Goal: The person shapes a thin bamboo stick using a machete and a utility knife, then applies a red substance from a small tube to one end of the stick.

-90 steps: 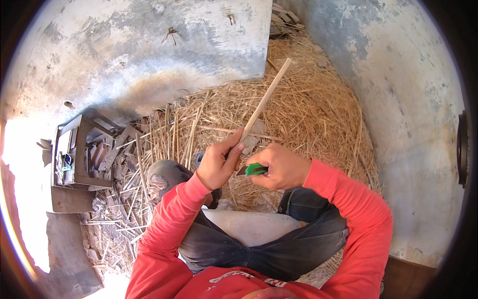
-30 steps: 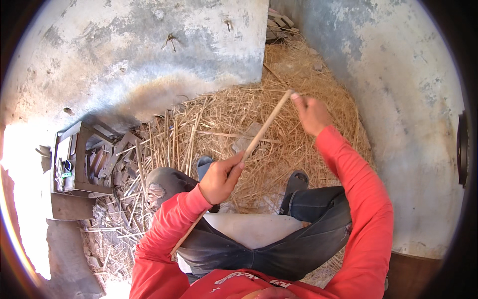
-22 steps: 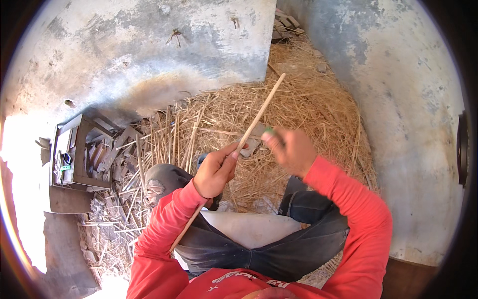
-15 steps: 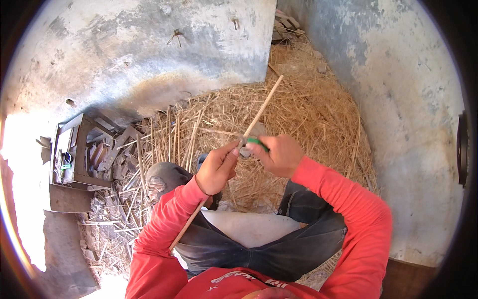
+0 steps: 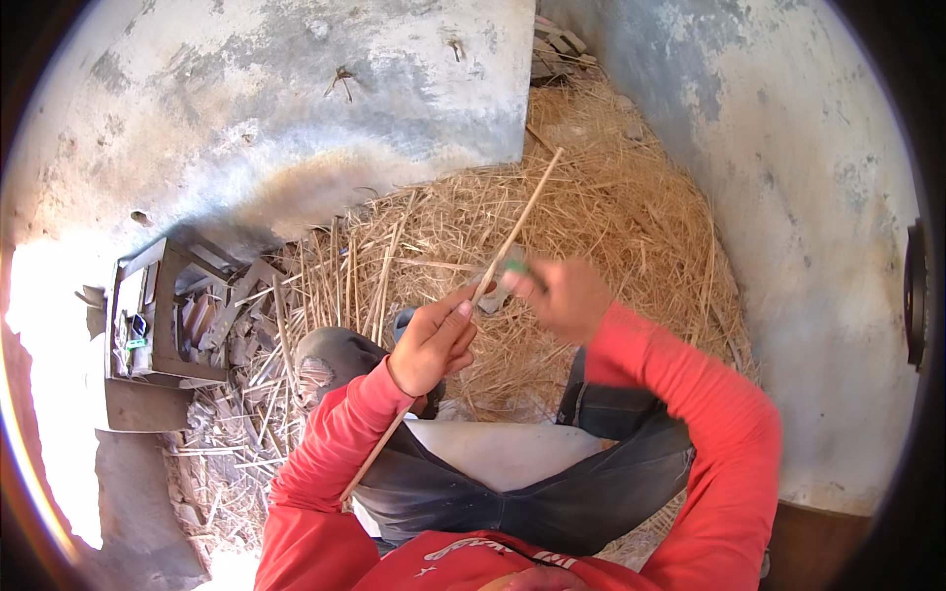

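Observation:
A long, thin, pale wooden stick slants up and away, its lower end running under my left forearm. My left hand is closed round it, with the thumb lying along the stick. Just right of the stick is my right hand, smeared by motion. Its fingers are curled on a small green-handled tool. The tool's working end is blurred, and I cannot tell whether it touches the stick.
Straw and shavings cover the floor ahead. Several loose sticks lie at the left, beside a dark wooden frame box holding small items. Weathered walls stand on both sides. A pale board lies between my legs.
My right hand with the green-handled tool has shifted a little to the right and farther up along the stick. My left hand keeps its grip on the stick.

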{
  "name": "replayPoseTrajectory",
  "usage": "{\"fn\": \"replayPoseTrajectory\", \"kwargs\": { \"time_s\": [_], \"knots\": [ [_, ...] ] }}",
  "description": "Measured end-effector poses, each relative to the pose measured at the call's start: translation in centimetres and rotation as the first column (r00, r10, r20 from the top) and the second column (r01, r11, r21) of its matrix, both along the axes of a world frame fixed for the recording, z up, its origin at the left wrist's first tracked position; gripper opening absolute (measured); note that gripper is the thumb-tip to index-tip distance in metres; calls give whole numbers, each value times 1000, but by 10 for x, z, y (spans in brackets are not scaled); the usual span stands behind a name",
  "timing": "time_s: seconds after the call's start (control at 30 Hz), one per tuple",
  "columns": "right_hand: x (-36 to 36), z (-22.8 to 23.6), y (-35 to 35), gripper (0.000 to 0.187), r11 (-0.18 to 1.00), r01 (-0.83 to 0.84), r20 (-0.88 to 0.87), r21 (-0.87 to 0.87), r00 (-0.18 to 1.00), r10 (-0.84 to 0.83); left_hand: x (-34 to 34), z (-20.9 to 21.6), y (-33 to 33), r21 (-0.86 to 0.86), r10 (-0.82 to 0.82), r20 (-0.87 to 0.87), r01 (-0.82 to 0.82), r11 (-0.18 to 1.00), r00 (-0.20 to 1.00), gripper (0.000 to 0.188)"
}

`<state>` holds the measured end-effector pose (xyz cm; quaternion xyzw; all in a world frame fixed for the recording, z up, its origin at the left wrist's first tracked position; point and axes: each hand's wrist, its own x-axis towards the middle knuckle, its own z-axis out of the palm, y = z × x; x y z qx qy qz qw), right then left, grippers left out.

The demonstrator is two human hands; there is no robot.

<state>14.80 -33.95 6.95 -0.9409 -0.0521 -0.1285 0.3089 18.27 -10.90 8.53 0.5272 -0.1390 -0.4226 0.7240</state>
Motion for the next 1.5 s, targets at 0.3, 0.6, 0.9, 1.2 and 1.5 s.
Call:
{"fn": "replayPoseTrajectory", "kwargs": {
  "time_s": [0.3, 0.6, 0.9, 1.2, 1.5],
  "knots": [
    [0, 47, -34, 68, 997, 83, -5, -2, 997, -83, -1, 8, 7, -73, -73, -67, 68, 995, 995, 51],
    [25, 53, -54, 69, 989, 145, -147, 17, 979, -141, -2, 13, 3, -102, -154, -177, 137, 985, 972, 51],
    [4, 39, -15, 57, 991, -54, -108, -126, 993, 40, -1, 16, -1, -64, -109, -161, 100, 993, 981, 48],
    [6, 27, -15, 58, 993, 35, -80, -117, 996, -44, -7, 12, -6, 56, 31, -115, -24, 998, 993, 52],
    [-10, 28, -19, 61, 995, -4, -14, -97, 1000, 3, -10, 2, -2, -17, -81, -104, 79, 997, 991, 53]
  ]
}}
